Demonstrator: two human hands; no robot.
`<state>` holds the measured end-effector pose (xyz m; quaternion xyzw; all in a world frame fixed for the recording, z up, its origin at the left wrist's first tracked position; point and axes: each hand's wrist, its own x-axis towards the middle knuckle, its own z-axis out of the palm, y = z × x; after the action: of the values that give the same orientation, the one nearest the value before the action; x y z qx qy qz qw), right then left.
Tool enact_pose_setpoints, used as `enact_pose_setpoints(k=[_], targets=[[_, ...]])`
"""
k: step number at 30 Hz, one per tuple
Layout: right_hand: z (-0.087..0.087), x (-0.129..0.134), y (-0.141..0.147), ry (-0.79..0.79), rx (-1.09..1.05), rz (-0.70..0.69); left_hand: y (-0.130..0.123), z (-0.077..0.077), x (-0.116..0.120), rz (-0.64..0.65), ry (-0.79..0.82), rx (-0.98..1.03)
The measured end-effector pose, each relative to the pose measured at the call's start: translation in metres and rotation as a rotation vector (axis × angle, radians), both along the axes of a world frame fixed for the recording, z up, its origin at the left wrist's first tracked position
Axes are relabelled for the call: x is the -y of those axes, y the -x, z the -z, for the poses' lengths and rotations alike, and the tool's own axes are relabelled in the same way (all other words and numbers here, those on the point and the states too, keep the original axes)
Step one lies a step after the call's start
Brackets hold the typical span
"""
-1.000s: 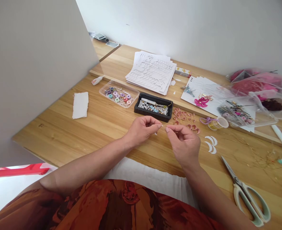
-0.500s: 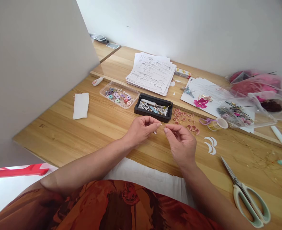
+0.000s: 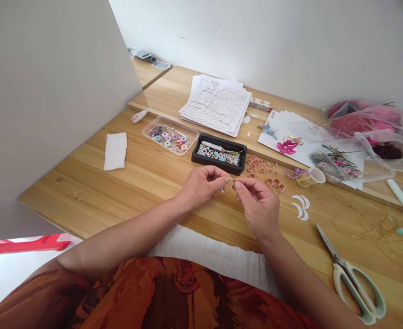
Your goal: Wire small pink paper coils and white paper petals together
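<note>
Over the table's front part, my left hand (image 3: 203, 185) pinches a small white paper piece (image 3: 222, 190), whose pointed end shows below the fingers. My right hand (image 3: 260, 203) is closed in a pinch, its fingertips almost touching those of the left. Whatever it holds is too small to make out. Just beyond the hands stands a black tray (image 3: 218, 165) of small beads with a white-handled tool lying in it. Pink teardrop-shaped loops (image 3: 261, 168) lie past my right hand. White crescent pieces (image 3: 300, 208) rest to its right.
Scissors (image 3: 350, 274) lie at right, near fine gold wire (image 3: 365, 224). A clear box of spools (image 3: 170, 135), a glue bottle (image 3: 139, 116) and a white cloth piece (image 3: 115, 151) are at left. Cut-out paper sheets (image 3: 217, 103) and plastic bags (image 3: 368, 121) sit along the raised back ledge.
My right fingertips have moved slightly left and now come up close to the left fingertips. The left hand has barely moved, and the things on the table are unchanged.
</note>
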<state>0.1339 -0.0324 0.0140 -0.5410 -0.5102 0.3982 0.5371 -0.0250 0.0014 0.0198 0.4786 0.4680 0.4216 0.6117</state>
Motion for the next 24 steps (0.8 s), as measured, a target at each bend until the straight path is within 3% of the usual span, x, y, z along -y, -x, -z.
enact_pose_setpoints(k=[10,16,24], targets=[[0.011,-0.002,0.000,0.137,-0.187,0.020,-0.002,0.001,0.001,-0.015,0.022,0.019],[0.005,-0.003,0.005,0.250,-0.342,0.031,-0.003,0.004,0.002,-0.016,0.043,0.043],[0.000,-0.002,0.008,0.286,-0.370,0.038,-0.003,0.004,0.002,-0.027,0.044,0.069]])
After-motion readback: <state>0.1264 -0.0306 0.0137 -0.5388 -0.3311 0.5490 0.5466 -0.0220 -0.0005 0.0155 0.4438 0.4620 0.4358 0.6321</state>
